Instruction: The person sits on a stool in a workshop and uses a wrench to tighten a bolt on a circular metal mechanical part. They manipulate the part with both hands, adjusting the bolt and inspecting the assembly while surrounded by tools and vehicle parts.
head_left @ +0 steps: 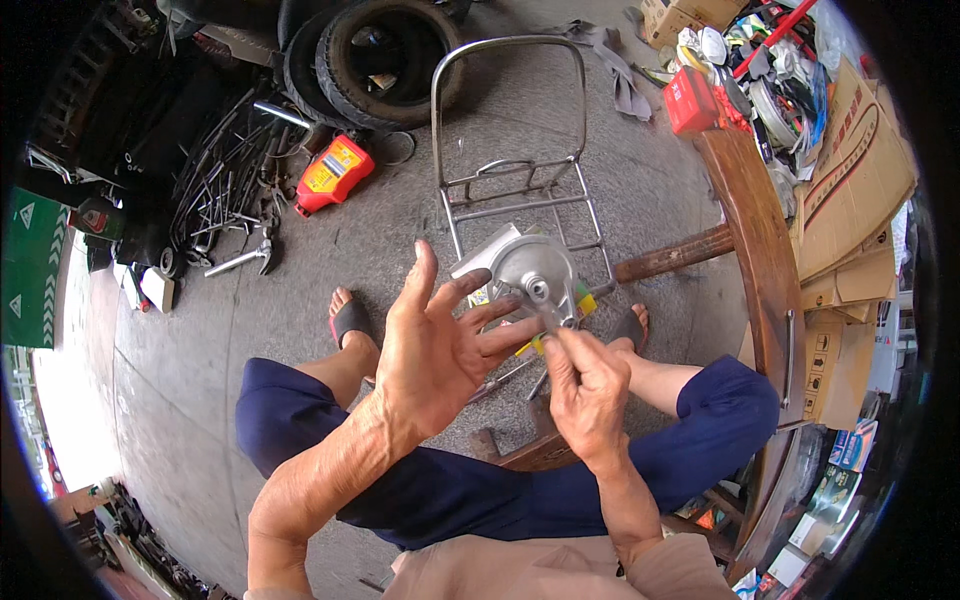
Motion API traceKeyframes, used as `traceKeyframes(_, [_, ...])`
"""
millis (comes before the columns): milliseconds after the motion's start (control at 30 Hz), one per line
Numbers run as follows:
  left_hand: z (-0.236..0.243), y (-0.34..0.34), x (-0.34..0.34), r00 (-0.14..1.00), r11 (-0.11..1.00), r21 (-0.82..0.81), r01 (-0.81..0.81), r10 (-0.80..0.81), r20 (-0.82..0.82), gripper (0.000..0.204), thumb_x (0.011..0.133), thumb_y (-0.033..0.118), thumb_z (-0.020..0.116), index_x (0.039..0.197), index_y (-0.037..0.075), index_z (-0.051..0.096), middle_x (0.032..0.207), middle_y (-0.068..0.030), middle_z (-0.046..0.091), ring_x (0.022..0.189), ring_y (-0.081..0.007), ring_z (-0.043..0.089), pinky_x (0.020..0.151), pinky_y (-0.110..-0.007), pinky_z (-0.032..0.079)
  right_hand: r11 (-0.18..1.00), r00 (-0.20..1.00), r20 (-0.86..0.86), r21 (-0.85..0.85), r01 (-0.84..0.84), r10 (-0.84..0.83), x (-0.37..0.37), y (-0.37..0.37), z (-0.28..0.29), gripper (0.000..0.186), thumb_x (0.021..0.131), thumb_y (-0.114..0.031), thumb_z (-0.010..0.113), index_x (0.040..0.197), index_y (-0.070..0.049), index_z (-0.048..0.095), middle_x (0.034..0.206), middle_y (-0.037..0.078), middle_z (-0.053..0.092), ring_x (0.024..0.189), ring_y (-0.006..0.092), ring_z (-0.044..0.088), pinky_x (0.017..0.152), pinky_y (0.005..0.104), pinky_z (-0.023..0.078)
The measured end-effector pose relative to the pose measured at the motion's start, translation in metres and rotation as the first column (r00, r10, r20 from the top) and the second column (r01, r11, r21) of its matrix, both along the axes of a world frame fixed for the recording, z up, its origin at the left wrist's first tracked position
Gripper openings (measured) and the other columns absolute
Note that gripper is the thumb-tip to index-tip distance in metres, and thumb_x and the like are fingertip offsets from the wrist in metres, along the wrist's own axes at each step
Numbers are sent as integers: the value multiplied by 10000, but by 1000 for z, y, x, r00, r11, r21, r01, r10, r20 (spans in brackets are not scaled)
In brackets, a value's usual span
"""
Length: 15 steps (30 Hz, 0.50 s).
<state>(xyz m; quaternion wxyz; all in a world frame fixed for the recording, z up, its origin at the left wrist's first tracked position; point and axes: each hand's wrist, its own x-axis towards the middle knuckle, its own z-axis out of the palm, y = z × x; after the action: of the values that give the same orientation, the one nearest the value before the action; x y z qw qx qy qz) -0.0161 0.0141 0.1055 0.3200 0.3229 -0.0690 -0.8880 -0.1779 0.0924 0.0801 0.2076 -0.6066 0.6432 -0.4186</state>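
A round silver metal housing (540,264) with a central hub sits just beyond my hands, over the lower end of a tubular metal rack frame (508,203). My left hand (425,350) is open, palm up, fingers spread in front of the housing's left part. My right hand (588,390) is pinched near the housing's lower edge, on something small and pale that I cannot make out. Whether my fingertips touch the housing is unclear. Some yellow-green material shows behind my fingers, partly hidden.
A wooden stool (752,270) stands at my right, beside cardboard sheets (850,190) and piled clutter. Ahead left lie tires (335,100), a red bottle (333,175), a hammer (235,262) and metal rods. My feet are on either side of the rack.
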Motion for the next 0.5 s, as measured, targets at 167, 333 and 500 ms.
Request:
traceKeyframes(167, [-1,0,3,997,999,40,-8,12,-81,1050,892,757,413,1540,-1,80,1511,-294,251,1268,-391,511,1132,-477,314,994,996,-59,-81,-77,73,-2,0,-5,110,876,-19,678,961,31,631,734,145,587,604,309,593,538,389,458])
traceKeyframes(333, [6,0,6,987,997,79,-14,27,-160,1036,893,748,427,1537,3,106,1515,-269,262,1277,-389,501,1106,-487,340,986,998,-60,-163,-23,13,0,-1,-11,148,858,-3,693,992,36,641,741,138,598,632,304,609,551,384,475])
traceKeyframes(500, [11,-2,10,955,990,137,-14,54,-291,1026,893,735,448,1531,2,119,1523,-239,261,1292,-390,485,929,-451,498,947,993,-108,-322,7,-43,-2,-10,-9,212,832,21,709,1035,38,649,795,130,630,654,285,619,568,372,491])
